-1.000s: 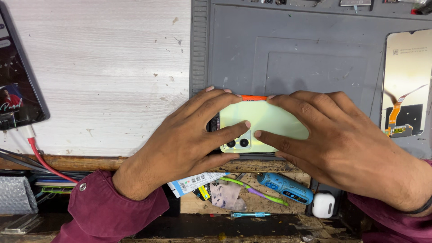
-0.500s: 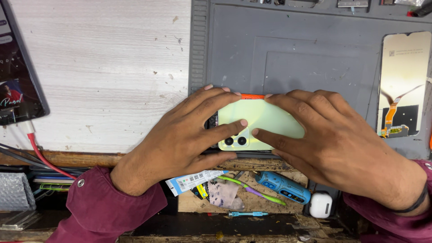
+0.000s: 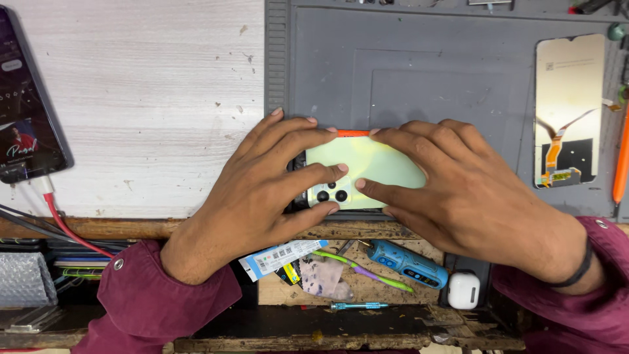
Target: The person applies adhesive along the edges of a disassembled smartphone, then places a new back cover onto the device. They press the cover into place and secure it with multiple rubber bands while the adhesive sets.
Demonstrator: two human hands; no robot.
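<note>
A dark phone (image 3: 26, 111) lay charging far left of the hands; a loose display panel (image 3: 569, 108) lay to their right; a blue electric screwdriver (image 3: 407, 262) lay below them.

Two hands (image 3: 262, 190), two phones (image 3: 367, 164).
</note>
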